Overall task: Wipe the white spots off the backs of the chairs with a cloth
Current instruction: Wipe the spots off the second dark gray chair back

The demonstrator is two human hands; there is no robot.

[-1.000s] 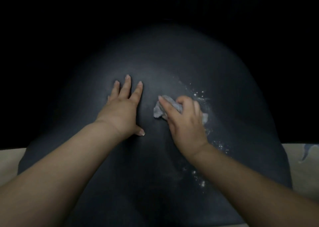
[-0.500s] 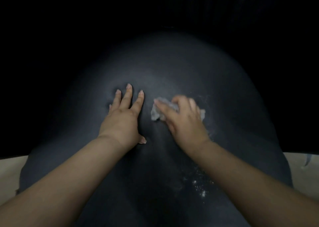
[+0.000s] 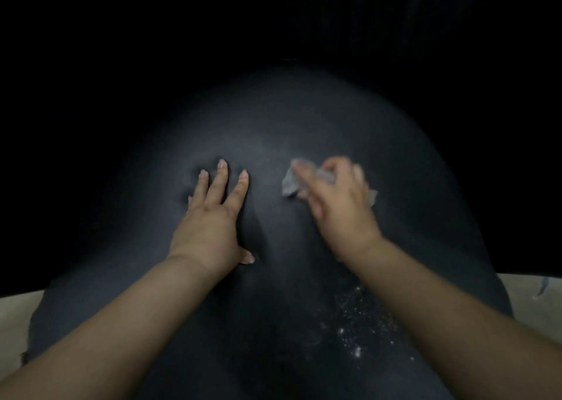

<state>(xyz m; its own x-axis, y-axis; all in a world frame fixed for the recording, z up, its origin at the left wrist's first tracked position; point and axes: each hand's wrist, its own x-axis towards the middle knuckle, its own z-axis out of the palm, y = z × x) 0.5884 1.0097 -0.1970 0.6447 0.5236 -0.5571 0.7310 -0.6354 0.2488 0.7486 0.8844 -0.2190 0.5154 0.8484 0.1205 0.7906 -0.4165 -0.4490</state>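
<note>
R hand (image 3: 340,205): fingers curled round crumpled grey cloth (image 3: 292,182), pressed on black chair back (image 3: 273,120) (blurred)
L hand (image 3: 213,217): flat, fingers straight and spread, pressing fabric, holds nothing
White spots (image 3: 359,335): at 6 o'clock from R hand, beside R forearm, near frame bottom
Key relation: spots lie toward the person from the cloth; R hand nearer, by my read a pull-back stroke
Containers: none seen

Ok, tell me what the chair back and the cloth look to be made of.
Chair back: probably padded matte dark fabric or soft leatherette; it dimples under the left hand pressing it. Cloth: thin pale grey fabric or tissue, crumpled in the right hand; blur leaves the weave unclear.
</note>
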